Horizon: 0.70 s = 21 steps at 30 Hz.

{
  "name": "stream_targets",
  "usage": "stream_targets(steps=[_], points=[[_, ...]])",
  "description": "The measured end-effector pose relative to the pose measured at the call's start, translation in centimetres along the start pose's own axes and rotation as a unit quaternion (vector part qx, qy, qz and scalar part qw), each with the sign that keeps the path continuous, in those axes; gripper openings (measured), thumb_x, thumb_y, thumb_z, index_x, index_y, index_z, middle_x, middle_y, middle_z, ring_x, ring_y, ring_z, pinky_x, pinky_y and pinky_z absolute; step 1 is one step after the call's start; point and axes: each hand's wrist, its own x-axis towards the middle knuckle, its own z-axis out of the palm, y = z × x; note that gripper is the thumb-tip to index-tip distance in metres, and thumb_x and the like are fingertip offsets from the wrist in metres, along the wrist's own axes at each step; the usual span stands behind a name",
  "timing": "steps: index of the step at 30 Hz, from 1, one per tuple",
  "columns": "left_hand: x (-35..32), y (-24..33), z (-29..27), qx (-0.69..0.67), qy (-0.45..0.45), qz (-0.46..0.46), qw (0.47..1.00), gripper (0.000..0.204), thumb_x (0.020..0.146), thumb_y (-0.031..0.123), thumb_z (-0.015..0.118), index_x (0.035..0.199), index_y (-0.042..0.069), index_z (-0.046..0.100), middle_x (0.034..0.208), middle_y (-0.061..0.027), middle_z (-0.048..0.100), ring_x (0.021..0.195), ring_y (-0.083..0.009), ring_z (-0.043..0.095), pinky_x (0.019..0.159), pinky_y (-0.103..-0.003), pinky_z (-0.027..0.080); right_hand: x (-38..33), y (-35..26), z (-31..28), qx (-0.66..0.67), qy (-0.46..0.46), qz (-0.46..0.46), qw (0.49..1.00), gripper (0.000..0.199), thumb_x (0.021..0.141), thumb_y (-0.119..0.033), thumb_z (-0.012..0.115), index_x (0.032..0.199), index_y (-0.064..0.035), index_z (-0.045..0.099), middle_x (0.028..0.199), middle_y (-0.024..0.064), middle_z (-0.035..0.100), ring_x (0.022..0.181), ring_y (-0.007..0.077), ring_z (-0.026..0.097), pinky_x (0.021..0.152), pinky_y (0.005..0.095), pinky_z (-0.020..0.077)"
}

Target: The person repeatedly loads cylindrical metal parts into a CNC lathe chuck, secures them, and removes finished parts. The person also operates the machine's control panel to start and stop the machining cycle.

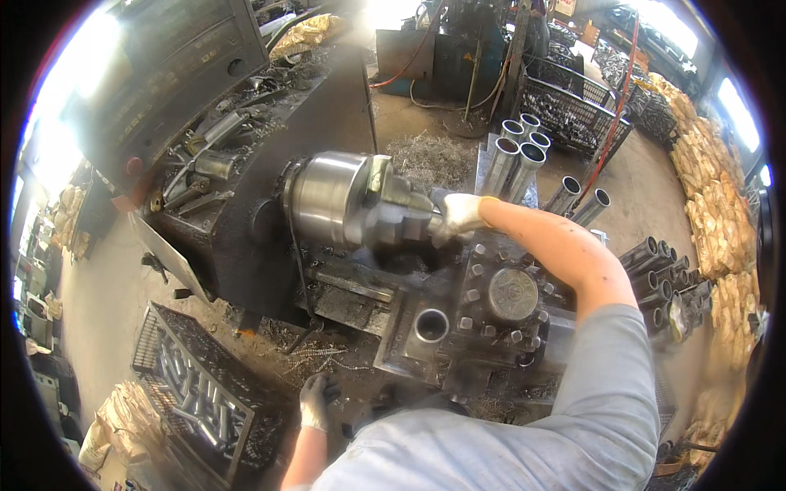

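My right hand (460, 215), in a pale work glove, reaches out over the lathe to the front of the chuck (327, 196). Its fingers are closed at the outer end of the chuck jaws (397, 200); what lies in the grip is hidden and smeared. The jaws look blurred, while the chuck body is bright metal. Below the machine, my left hand (318, 399) hangs at my side in a glove with a dark palm. Its fingers are loosely bent and apart, with nothing seen in them. Nearer me, a short metal tube (431, 326) stands upright beside the bolted tool post (512, 295).
Several steel tubes (524, 159) stand behind the tool post, and more tubes (655, 266) are at the right. A crate of metal pieces (196, 393) sits lower left. Tools and shavings cover the headstock (213, 164). Stacked sacks (712, 196) line the right side.
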Motion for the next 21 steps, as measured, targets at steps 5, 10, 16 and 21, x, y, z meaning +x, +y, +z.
stream_targets(steps=[5, 10, 16, 21], points=[[1.3, 0.6, -0.9, 0.077, -0.052, 0.008, 0.996, 0.029, 0.11, 0.022, 0.059, 0.125, -0.002, 0.068, 0.11, -0.015, 0.075, 0.092, -0.0236, 0.075, 0.085, -0.038, 0.063, -7.2, -3.0, 0.6, -0.359, 0.143, 0.124, 0.914, 0.045, 0.072, -0.041, 0.085, 0.09, -0.0007, 0.081, 0.089, 0.0224, 0.079, 0.085, 0.0353, 0.079, 0.078, 0.0465, 0.0629], [0.7, 7.0, -0.1, 0.354, -0.18, 0.146, 0.906, 0.04, 0.103, 0.028, 0.068, 0.133, 0.002, 0.069, 0.112, -0.0094, 0.076, 0.104, -0.0187, 0.07, 0.096, -0.033, 0.054, -16.5, -9.7, 1.2, -0.388, 0.35, 0.186, 0.832, 0.047, 0.072, -0.035, 0.085, 0.104, -0.0027, 0.076, 0.103, 0.0224, 0.078, 0.095, 0.0382, 0.078, 0.085, 0.0478, 0.0628], [-1.3, 13.5, 10.3, 0.029, -0.507, 0.199, 0.838, 0.072, 0.103, 0.044, 0.069, 0.156, 0.0, 0.048, 0.135, -0.0131, 0.064, 0.123, -0.0219, 0.063, 0.105, -0.038, 0.051, -21.2, -22.9, 14.3, 0.287, 0.306, 0.155, 0.895, 0.05, 0.083, -0.036, 0.084, 0.116, 0.0005, 0.075, 0.1, 0.0123, 0.079, 0.086, 0.0191, 0.075, 0.072, 0.035, 0.0591], [-2.7, 11.7, 14.5, -0.016, -0.41, -0.096, 0.907, 0.052, 0.1, 0.029, 0.074, 0.14, 0.001, 0.054, 0.114, -0.0124, 0.068, 0.106, -0.0239, 0.07, 0.094, -0.041, 0.059, -12.8, -22.9, 29.7, 0.712, 0.161, 0.062, 0.68, 0.055, 0.086, -0.039, 0.089, 0.121, 0.0019, 0.074, 0.095, 0.004, 0.074, 0.081, 0.0134, 0.069, 0.075, 0.0274, 0.0558]])
